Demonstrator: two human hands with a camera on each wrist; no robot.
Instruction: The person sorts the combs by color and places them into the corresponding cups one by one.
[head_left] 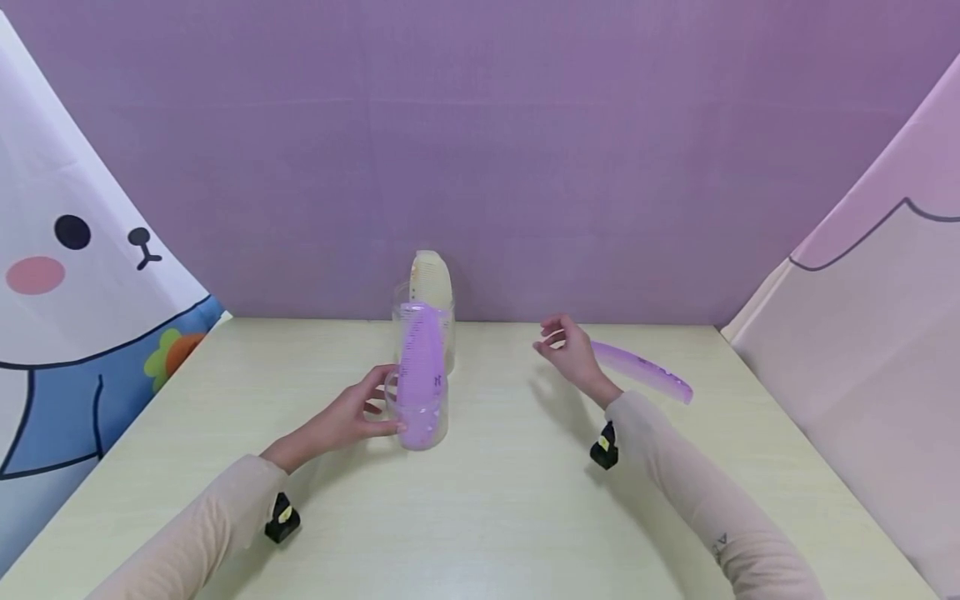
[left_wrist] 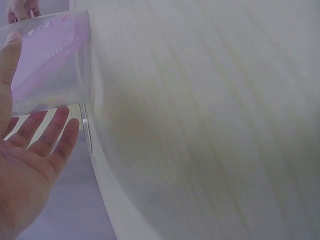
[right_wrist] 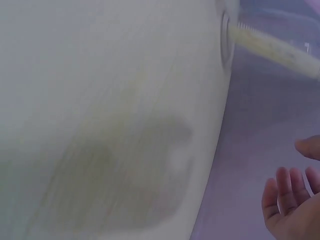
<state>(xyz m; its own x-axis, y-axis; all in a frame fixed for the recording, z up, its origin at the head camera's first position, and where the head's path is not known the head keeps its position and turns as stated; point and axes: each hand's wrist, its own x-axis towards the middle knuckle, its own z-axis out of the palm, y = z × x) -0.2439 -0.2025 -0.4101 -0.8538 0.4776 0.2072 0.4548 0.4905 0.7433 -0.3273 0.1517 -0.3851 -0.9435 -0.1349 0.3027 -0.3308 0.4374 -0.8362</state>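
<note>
My left hand (head_left: 348, 414) grips a clear cup (head_left: 441, 421) from its left side, thumb in front and fingers behind. Inside that cup a purple comb (head_left: 422, 358) stands upright, its top above the rim. The left wrist view shows the cup (left_wrist: 55, 95) between thumb and fingers, its base close to the tabletop. Behind it, a second clear cup (head_left: 400, 312) holds a pale yellow comb (head_left: 431, 279). Over the table to the right, my right hand (head_left: 573, 354) holds nothing, fingers loosely bent. Another purple comb (head_left: 645, 369) lies partly hidden behind that hand.
The pale wooden table (head_left: 480, 517) ends at a purple cloth backdrop (head_left: 525, 167). Printed cloths hang at both sides, one with a cartoon animal (head_left: 82, 333). A small black device (head_left: 282, 518) is worn at each wrist.
</note>
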